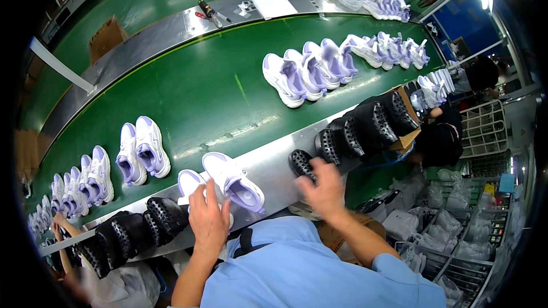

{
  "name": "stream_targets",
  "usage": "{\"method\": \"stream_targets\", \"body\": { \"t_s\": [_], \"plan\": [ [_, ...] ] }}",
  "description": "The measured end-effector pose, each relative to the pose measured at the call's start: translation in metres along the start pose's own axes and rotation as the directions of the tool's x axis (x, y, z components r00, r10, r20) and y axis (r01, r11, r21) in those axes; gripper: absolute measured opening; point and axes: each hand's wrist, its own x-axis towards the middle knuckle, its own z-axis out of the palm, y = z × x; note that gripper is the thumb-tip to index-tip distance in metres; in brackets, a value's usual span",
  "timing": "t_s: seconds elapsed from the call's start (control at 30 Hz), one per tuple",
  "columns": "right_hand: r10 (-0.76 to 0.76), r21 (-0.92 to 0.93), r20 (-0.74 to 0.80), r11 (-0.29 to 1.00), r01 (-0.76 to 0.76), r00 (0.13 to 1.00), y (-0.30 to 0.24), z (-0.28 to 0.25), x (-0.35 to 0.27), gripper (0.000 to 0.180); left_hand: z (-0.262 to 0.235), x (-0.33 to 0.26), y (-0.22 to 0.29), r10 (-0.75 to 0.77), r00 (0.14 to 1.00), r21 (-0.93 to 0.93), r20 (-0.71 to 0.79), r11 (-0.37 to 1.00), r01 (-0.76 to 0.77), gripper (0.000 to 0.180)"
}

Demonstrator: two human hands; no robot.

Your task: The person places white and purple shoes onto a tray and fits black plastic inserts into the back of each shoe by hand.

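Note:
A pair of white and lavender sneakers lies on the metal ledge in front of me. My left hand [208, 217] rests over the left sneaker [189, 184], its fingers stretched out and covering much of that shoe. The right sneaker [234, 182] lies beside it, its lavender inside showing. My right hand [323, 189] is farther right, slightly blurred, fingers apart, beside a black perforated shoe-shaped piece [301, 163]. Its fingertips reach that piece's edge; whether they touch it I cannot tell.
A green conveyor belt [228, 114] carries more sneaker pairs [142, 151] beyond the ledge. Black perforated pieces [165, 217] line the ledge on both sides. Screwdrivers [210, 11] and white paper [271, 3] lie on the far rail. Another person's hand [435, 112] shows at right; bagged items fill a rack [456, 239].

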Motion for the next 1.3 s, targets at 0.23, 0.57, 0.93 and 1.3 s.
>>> {"method": "stream_targets", "body": {
  "t_s": [0.23, 0.57, 0.93, 1.3],
  "plan": [
    [0.315, -0.523, -0.193, 0.768, -0.369, 0.929, 0.109, -0.068, 0.033, 0.073, 0.082, 0.025, -0.043, -0.067, 0.948, -0.090, 0.312, 0.991, 0.100, 0.048],
    [-0.079, -0.352, -0.166, 0.936, 0.016, 0.983, 0.042, -0.095, 0.020, 0.039, 0.087, 0.060, -0.055, -0.197, 0.898, -0.320, 0.393, 0.887, 0.334, 0.034],
    [-0.063, -0.156, 0.481, 0.975, 0.156, 0.874, -0.061, 0.050, -0.006, 0.039, 0.115, 0.061, -0.041, 0.286, 0.920, -0.442, 0.268, 0.885, -0.147, 0.017],
    [-0.207, 0.080, 0.278, 0.978, 0.192, 0.938, -0.010, 0.091, 0.000, 0.056, 0.123, 0.016, -0.006, -0.242, 0.900, -0.461, 0.362, 0.793, 0.399, 0.115]
  ]
}}
